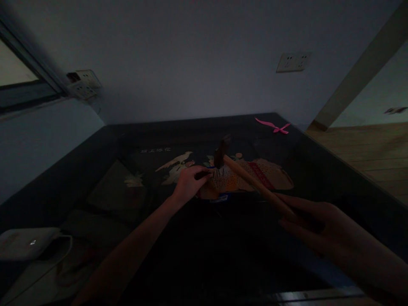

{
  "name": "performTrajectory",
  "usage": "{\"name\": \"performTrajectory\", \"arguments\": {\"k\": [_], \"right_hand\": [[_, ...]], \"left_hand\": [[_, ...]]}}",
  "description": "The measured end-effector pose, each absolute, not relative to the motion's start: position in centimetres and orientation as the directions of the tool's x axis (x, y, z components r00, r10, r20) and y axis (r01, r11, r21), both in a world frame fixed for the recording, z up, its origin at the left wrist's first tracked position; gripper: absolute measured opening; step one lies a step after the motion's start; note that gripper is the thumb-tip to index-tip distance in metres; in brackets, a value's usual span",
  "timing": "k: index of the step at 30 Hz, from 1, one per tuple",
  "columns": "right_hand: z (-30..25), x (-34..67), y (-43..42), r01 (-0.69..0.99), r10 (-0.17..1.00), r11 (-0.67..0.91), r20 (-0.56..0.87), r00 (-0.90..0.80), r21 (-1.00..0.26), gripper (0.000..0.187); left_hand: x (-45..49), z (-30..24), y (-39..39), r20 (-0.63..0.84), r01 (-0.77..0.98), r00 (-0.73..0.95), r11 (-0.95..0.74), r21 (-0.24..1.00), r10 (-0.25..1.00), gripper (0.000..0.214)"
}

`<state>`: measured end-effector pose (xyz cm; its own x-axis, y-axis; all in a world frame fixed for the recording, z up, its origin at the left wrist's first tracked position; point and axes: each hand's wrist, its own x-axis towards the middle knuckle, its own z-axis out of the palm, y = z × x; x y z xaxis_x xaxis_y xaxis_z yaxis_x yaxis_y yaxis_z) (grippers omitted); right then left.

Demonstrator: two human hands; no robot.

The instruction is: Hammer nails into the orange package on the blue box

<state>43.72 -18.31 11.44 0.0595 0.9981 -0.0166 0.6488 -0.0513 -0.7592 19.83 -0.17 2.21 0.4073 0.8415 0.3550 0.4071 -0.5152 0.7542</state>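
My right hand (314,223) grips the wooden handle of a hammer (251,180). The hammer's dark head (219,157) hangs just above several thin dark nails (218,172) that stand upright. My left hand (190,182) is closed in a pinch beside them, its fingertips at what looks like one more nail, mostly hidden by the fingers and the dim light. Under the nails lies a tan, dark-speckled flat piece (240,176) with a red band across it. A blue edge with a pale label (219,198) shows at its near side.
The dark, glossy tabletop (191,131) carries a bird-and-flower picture (178,159). A pink ribbon (280,128) lies at the far right corner. At the near left is a white device with a cable (28,243). Wall sockets (292,62) are on the wall behind.
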Motion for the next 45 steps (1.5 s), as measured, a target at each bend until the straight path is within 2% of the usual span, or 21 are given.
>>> {"name": "performTrajectory", "arguments": {"k": [3,8,12,20,24,28,34,37,45], "right_hand": [[11.4,43.8,-18.4,0.640,0.997,-0.069,-0.068,0.026,-0.765,0.050],[10.5,44.2,-18.4,0.643,0.988,-0.092,-0.149,-0.034,-0.760,0.051],[10.3,44.3,-18.6,0.622,0.994,-0.081,-0.112,-0.010,-0.778,0.052],[10.9,42.6,-18.1,0.575,0.994,-0.101,-0.099,0.035,-0.812,0.049],[10.6,42.3,-18.0,0.531,0.994,-0.090,-0.109,-0.004,-0.843,0.046],[10.5,42.2,-17.9,0.556,0.996,-0.043,-0.080,-0.043,-0.830,0.044],[10.1,42.1,-17.7,0.506,0.984,-0.134,-0.177,-0.036,-0.852,0.048],[10.0,42.2,-17.6,0.533,0.987,-0.101,-0.151,-0.050,-0.840,0.046],[9.6,42.6,-18.0,0.576,0.992,-0.115,-0.124,0.025,-0.809,0.047]], "left_hand": [[19.8,2.0,-0.2,0.377,0.429,0.414,-0.542,0.722,0.829,0.012],[19.7,1.9,-0.2,0.383,0.383,0.406,-0.535,0.753,0.830,0.014],[19.8,2.3,-0.3,0.382,0.383,0.408,-0.535,0.753,0.829,0.012],[19.3,2.6,-0.1,0.314,0.263,0.403,-0.437,0.860,0.860,0.016],[19.2,2.6,0.0,0.282,0.305,0.403,-0.418,0.855,0.871,0.014],[19.1,2.4,0.2,0.271,0.367,0.390,-0.418,0.831,0.880,0.018],[19.0,2.1,0.4,0.273,0.425,0.366,-0.420,0.802,0.890,0.020],[19.0,2.2,0.4,0.260,0.441,0.360,-0.409,0.798,0.896,0.019],[19.2,2.2,0.5,0.246,0.453,0.349,-0.392,0.801,0.904,0.018]]}}
